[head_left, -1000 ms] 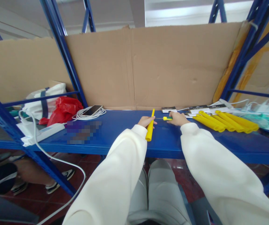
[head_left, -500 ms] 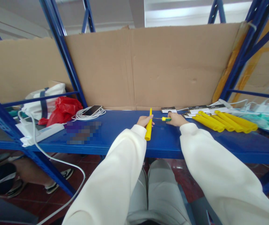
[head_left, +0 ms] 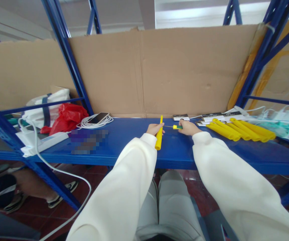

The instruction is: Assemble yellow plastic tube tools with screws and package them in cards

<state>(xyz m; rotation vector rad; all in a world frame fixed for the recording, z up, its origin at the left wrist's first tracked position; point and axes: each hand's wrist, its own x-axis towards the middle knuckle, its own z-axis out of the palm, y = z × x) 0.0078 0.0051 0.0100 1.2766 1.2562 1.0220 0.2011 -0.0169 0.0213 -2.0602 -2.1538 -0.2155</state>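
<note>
My left hand (head_left: 154, 129) is closed around a yellow tapered tube (head_left: 159, 141), whose narrow end points away from me and wide end towards me. In my right hand (head_left: 188, 128) is a screwdriver (head_left: 177, 127) with a yellow and green handle. Its thin shaft points left and reaches the side of the yellow tube; whether the tip is inside the tube or only against it I cannot tell. Several similar yellow tubes (head_left: 243, 130) lie side by side on the blue shelf (head_left: 129, 140), right of my right hand.
Black-and-white boxes (head_left: 220, 116) lie behind the yellow tubes, a smaller one (head_left: 181, 117) behind my right hand. Leftward are a phone (head_left: 100, 118) on a coiled white cable (head_left: 88, 124), a red bag (head_left: 67, 117) and a power strip (head_left: 51, 142). Cardboard (head_left: 172, 73) stands along the back.
Almost nothing differs. Both hands keep their hold on the yellow tube and the screwdriver, and the view has shifted very slightly.
</note>
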